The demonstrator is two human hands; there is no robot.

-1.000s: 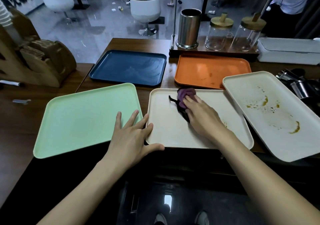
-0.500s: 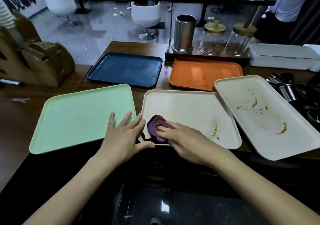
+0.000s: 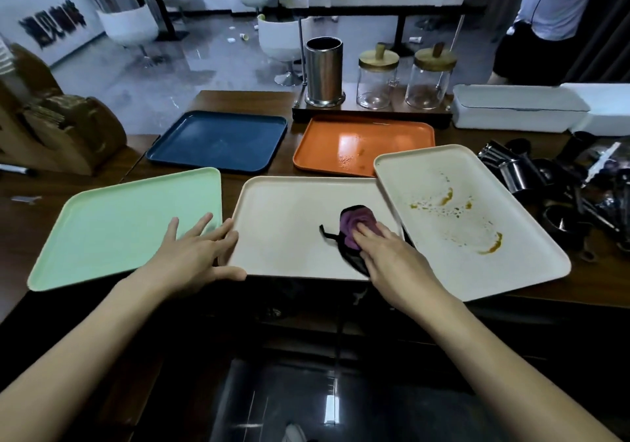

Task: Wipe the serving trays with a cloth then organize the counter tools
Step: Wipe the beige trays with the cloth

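Head view, nearest first: both bare forearms reach up from six o'clock onto the dark wooden counter [image 3: 235, 104]. The left hand [image 3: 191, 254] lies flat and released, its fingers straight and spread over the seam between the mint-green tray [image 3: 112, 223] at nine o'clock and the middle cream tray [image 3: 289, 230], with the thumb along that tray's near rim. The right hand [image 3: 392, 257] grasps nothing. Its straight fingers press down on the cloth [image 3: 353, 221], which sits inside the middle cream tray toward its three o'clock side, close to the right rim. The cloth is purple and bunched into a swirl. Dark fabric shows under and around it, and a thin dark strip trails off toward nine o'clock. At two o'clock a second cream tray [image 3: 477, 271] lies at a slant, its left edge over the middle tray's right rim, and it is marked with orange-brown smears and specks. Farther back, a navy tray [image 3: 218, 140] sits at eleven o'clock and an orange tray [image 3: 364, 141] with a wet sheen at one o'clock. A heap of dark metal tools [image 3: 545, 182] lies at three o'clock. Behind the orange tray stand a steel canister [image 3: 324, 70], two lidded glass jars [image 3: 376, 76] and a white box [image 3: 514, 107]. A wooden holder [image 3: 61, 128] stands at ten o'clock.
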